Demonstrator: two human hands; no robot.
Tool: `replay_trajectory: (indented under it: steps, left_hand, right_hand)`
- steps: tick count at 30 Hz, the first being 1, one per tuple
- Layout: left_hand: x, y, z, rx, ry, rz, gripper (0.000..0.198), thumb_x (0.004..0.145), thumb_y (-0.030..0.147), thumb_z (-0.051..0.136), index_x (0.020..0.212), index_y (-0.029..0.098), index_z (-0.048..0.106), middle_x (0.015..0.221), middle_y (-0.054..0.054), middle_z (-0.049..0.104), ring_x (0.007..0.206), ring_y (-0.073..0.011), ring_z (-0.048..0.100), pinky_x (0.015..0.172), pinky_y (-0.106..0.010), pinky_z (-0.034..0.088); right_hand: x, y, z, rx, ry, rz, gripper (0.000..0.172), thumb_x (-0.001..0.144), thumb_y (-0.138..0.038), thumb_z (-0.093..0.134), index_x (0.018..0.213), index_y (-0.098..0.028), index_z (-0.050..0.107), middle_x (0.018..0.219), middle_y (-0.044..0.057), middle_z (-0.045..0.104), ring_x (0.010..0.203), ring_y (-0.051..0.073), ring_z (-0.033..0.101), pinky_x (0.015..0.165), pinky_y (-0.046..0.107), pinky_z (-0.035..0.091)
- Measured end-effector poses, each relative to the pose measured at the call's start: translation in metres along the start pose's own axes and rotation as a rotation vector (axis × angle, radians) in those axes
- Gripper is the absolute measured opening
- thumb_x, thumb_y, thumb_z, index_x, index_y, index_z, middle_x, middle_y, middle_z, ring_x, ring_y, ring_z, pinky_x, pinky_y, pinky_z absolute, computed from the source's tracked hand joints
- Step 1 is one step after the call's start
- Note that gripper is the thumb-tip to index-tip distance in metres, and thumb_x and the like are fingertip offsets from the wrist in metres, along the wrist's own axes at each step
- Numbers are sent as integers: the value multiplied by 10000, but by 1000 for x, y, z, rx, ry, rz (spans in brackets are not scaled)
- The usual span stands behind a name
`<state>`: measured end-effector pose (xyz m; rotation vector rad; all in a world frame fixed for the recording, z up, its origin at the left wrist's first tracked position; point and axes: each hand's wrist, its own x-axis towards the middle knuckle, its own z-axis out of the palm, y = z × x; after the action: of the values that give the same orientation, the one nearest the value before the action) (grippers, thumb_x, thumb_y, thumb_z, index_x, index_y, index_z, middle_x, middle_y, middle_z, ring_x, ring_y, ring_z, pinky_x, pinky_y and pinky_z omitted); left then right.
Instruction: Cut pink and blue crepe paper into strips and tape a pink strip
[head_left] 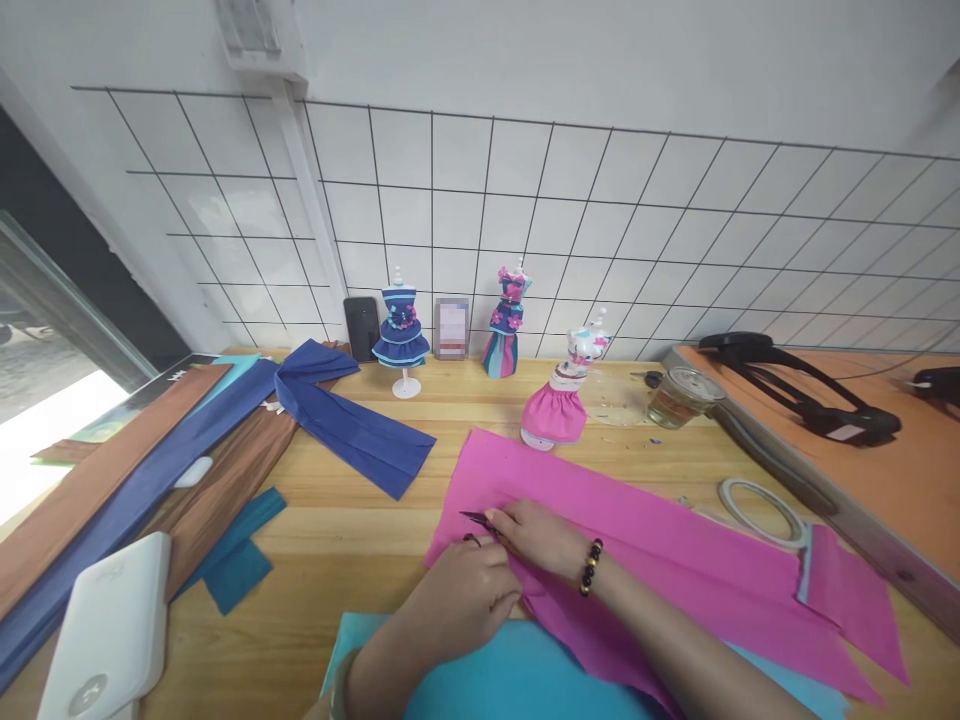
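Fabric (660, 540), pink, is spread on the worktop (330, 560); a pointed tool (474, 518), liable to snagging by loose folds, is pinched by the right hand (529, 533); any grip by the curled left hand (465, 595) is unclear.

Over bright pink cloth (637, 510) on a wooden table (322, 560), a person's right hand (536, 535) grips a dark pointed tool (473, 517) beside the curled left hand (466, 597), with blue fabric (356, 430) and brown fabric (112, 470) at left, three small dressed mannequins (400, 335) on the far side, and a tape ring (793, 532) at right.
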<state>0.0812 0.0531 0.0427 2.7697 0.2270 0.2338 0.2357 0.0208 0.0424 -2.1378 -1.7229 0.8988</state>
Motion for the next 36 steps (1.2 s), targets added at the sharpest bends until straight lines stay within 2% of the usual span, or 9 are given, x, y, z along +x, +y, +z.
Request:
replay_trajectory:
  steps: [11, 28, 36]
  left_hand:
    - [-3, -3, 6, -21, 15, -11, 162, 843, 204, 486, 709, 193, 576, 788, 9, 597, 804, -129, 532, 736, -256, 378]
    - [-1, -3, 7, -11, 2, 9, 203, 847, 208, 468, 683, 190, 587, 745, 2, 609, 766, -139, 550, 726, -269, 392]
    - [-1, -2, 6, -2, -1, 14, 207, 837, 204, 478, 682, 202, 614, 697, 10, 609, 706, -131, 558, 671, -260, 392]
  right_hand:
    - [9, -14, 1, -15, -11, -2, 516, 905, -415, 273, 612, -130, 588, 565, 36, 547, 507, 103, 392, 487, 219, 268]
    - [11, -20, 6, -13, 1, 46, 477, 902, -368, 300, 627, -129, 608, 587, 44, 581, 510, 102, 413, 477, 214, 259]
    - [15, -26, 3, -22, -13, 41, 508, 896, -403, 284, 641, -124, 623, 597, 56, 600, 512, 115, 448, 481, 225, 269]
